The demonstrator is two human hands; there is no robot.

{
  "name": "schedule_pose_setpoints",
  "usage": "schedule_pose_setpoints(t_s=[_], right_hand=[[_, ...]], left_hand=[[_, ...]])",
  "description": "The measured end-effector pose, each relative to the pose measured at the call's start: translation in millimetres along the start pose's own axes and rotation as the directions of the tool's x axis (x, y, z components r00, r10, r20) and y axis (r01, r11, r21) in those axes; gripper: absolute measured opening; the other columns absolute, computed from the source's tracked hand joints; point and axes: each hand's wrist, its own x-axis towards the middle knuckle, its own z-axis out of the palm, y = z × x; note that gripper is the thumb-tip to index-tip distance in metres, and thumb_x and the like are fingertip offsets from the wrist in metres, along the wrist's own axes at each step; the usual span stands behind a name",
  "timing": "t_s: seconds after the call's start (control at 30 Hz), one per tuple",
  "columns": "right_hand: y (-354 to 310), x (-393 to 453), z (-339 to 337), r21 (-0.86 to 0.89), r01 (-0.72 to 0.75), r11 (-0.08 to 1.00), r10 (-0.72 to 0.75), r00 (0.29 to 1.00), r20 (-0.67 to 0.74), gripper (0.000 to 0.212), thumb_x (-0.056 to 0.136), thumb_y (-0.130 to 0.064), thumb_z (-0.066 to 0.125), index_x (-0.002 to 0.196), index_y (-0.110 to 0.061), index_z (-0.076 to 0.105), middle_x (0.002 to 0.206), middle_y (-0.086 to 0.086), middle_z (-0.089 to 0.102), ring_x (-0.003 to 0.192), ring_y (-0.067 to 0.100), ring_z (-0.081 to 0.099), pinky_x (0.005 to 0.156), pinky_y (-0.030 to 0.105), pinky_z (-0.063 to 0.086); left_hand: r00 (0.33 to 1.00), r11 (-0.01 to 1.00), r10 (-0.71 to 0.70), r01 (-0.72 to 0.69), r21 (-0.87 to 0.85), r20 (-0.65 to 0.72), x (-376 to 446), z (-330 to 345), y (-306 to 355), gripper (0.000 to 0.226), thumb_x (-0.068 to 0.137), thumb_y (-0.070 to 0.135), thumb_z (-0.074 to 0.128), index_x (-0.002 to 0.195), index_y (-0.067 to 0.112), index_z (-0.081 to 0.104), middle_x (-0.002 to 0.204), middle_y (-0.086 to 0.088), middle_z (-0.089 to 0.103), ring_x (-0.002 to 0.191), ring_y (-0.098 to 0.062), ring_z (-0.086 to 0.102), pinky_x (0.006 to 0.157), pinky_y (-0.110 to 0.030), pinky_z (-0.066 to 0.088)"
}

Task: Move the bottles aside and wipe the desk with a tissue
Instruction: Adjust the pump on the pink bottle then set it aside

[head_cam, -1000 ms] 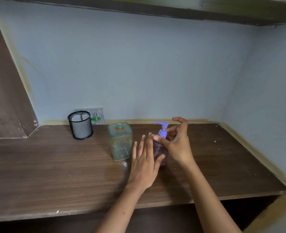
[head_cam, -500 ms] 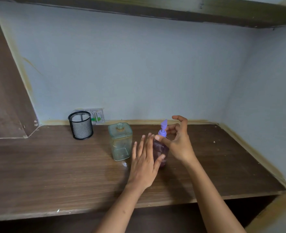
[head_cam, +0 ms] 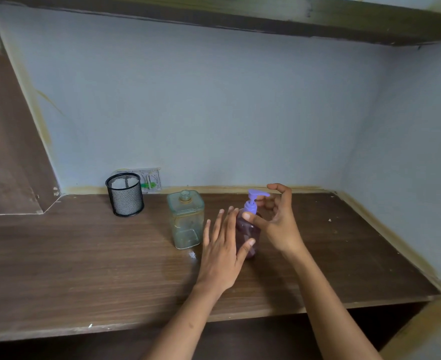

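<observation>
Fingers of my left hand (head_cam: 220,258) lie straight against the purple pump bottle (head_cam: 249,231). My right hand (head_cam: 279,224) pinches its pump neck, fingers curled.

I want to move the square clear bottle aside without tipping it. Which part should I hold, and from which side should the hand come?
Probably best to grip the square clear bottle round its flat side walls, near mid-height, coming from the front-left, where the desk is free. It stands upright, uncapped, with a neck too narrow for a firm hold. The left hand is nearest, but it rests on the purple pump bottle.
</observation>
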Motion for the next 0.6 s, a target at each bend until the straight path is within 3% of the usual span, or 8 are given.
schedule_pose_setpoints(t_s=[0.1, 0.23, 0.6], right_hand=[[-6, -1, -10, 0.161, -0.060, 0.985, 0.040, 0.991, 0.129, 0.066, 0.084, 0.007, 0.065, 0.133, -0.022, 0.032, 0.106, 0.002, 0.070, 0.105, 0.011, 0.065, 0.088, 0.023, 0.051], [-11, 0, -11, 0.122, -0.080, 0.989, 0.048, 0.968, 0.246, 0.062, 0.091, 0.006, 0.055, 0.140, -0.020, 0.027, 0.118, 0.007, 0.069, 0.114, 0.017, 0.063, 0.096, 0.033, 0.051], [-7, -1, 3, 0.069, -0.016, 0.997, 0.009, 0.995, 0.100, 0.056, 0.087, 0.010, 0.059, 0.116, -0.032, 0.036, 0.098, 0.009, 0.072, 0.101, 0.018, 0.069, 0.096, 0.045, 0.052]], left_hand=[[1.000, 1.000, 0.002, -0.002, 0.003, -0.001, 0, -1, 1, 0.070, 0.095, 0.065, 0.015, 0.150, 0.026, -0.005, 0.162, 0.005, 0.008, 0.149, -0.012, -0.003, 0.121, -0.045, 0.006], [1.000, 1.000, -0.003, 0.003, 0.001, -0.014, 0, 0, 0, 0.071, 0.094, 0.065, 0.016, 0.151, 0.027, -0.002, 0.162, 0.005, 0.010, 0.149, -0.012, -0.002, 0.122, -0.043, 0.003], [0.998, 0.998, -0.019, 0.015, -0.054, -0.062, 2, -1, -2, 0.075, 0.090, 0.071, 0.020, 0.150, 0.028, 0.014, 0.160, 0.006, 0.017, 0.149, -0.012, 0.002, 0.121, -0.040, 0.005]])
